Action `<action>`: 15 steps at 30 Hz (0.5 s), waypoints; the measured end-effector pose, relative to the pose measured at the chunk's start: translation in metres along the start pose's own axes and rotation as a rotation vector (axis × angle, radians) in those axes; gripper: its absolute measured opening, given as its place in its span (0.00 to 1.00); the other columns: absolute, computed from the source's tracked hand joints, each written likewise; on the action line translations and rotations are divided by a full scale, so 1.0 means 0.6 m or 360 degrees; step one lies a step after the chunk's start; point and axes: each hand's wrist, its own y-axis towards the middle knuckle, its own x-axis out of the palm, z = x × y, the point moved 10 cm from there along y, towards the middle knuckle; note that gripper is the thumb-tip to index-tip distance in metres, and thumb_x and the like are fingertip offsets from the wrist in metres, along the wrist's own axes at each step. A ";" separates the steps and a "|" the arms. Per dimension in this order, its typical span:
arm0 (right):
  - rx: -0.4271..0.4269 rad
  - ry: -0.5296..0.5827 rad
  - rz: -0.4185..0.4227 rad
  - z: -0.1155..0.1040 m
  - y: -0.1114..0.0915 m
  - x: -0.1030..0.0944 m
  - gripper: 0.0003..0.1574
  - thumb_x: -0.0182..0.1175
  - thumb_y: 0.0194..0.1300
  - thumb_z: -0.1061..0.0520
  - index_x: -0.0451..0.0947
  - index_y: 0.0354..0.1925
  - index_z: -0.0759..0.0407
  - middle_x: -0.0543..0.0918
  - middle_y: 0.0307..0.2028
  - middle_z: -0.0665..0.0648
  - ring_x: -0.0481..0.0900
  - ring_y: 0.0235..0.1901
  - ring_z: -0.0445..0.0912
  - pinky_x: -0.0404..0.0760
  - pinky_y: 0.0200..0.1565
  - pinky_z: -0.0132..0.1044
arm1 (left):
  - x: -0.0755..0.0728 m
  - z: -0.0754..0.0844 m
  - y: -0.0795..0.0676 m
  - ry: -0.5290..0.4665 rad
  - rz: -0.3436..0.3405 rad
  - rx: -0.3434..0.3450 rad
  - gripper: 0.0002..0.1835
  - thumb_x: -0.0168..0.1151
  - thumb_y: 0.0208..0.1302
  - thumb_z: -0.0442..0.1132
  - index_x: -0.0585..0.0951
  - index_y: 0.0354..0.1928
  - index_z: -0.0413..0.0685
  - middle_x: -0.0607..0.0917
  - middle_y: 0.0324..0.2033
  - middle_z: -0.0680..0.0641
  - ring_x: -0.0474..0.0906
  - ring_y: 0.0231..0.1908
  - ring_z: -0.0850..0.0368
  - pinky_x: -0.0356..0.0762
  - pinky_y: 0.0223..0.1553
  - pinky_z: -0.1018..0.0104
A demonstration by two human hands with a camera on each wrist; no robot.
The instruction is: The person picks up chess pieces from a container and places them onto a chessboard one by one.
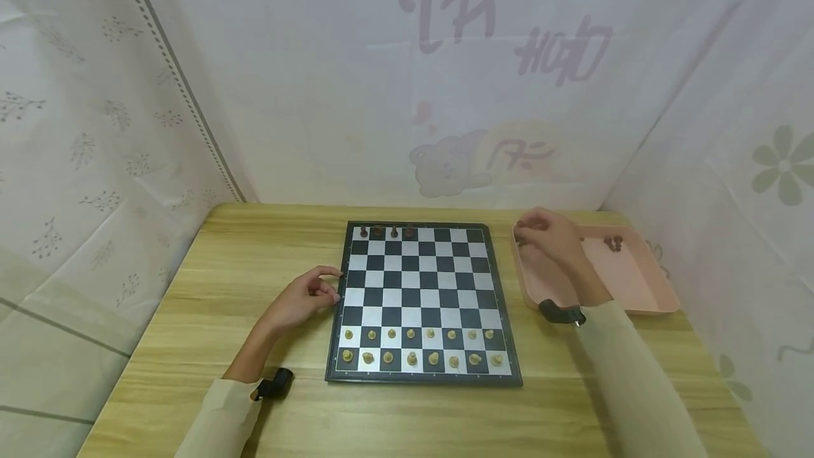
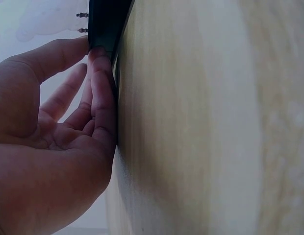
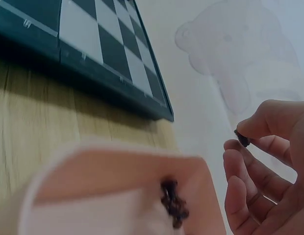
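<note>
A black-and-white chessboard (image 1: 410, 280) lies on the wooden table. Cream chess pieces (image 1: 412, 358) fill its two near rows, and several dark brown pieces (image 1: 394, 232) stand at the left of the far row. My left hand (image 1: 302, 302) is beside the board's left edge, fingers loosely bent, with fingertips touching the board's side (image 2: 105, 29). Over the far left corner of a pink tray (image 1: 636, 295), my right hand (image 1: 553, 235) pinches a small dark chess piece (image 3: 242, 138) between thumb and fingertips. Its exact shape is mostly covered by the fingers.
More dark pieces (image 1: 613, 243) lie in a cluster inside the tray, by its far side. A strip of table (image 1: 505, 260) separates tray and board. Printed white cloth (image 1: 356, 90) hangs behind the table and along both sides.
</note>
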 end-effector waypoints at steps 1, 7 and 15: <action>-0.0006 0.0007 0.0004 -0.003 0.002 0.004 0.13 0.73 0.75 0.55 0.86 0.50 0.62 0.89 0.47 0.63 0.86 0.41 0.48 0.88 0.40 0.40 | 0.000 -0.001 0.000 0.0004 0.0001 -0.0007 0.24 0.65 0.74 0.27 0.78 0.70 0.39 0.89 0.40 0.42 0.82 0.41 0.50 0.75 0.46 0.57; -0.0002 0.0135 -0.0046 -0.019 0.017 0.031 0.13 0.70 0.77 0.58 0.85 0.54 0.64 0.88 0.50 0.65 0.85 0.40 0.48 0.89 0.42 0.43 | -0.001 -0.005 0.002 0.0027 -0.0005 -0.0038 0.24 0.64 0.74 0.27 0.79 0.70 0.41 0.89 0.39 0.44 0.82 0.41 0.51 0.75 0.46 0.59; 0.0012 0.0158 -0.0090 -0.039 0.037 0.065 0.15 0.70 0.76 0.56 0.86 0.55 0.63 0.88 0.52 0.63 0.83 0.43 0.48 0.83 0.38 0.35 | -0.001 -0.001 0.000 0.0023 -0.0009 -0.0021 0.24 0.66 0.74 0.28 0.78 0.70 0.40 0.89 0.40 0.43 0.80 0.40 0.50 0.74 0.44 0.58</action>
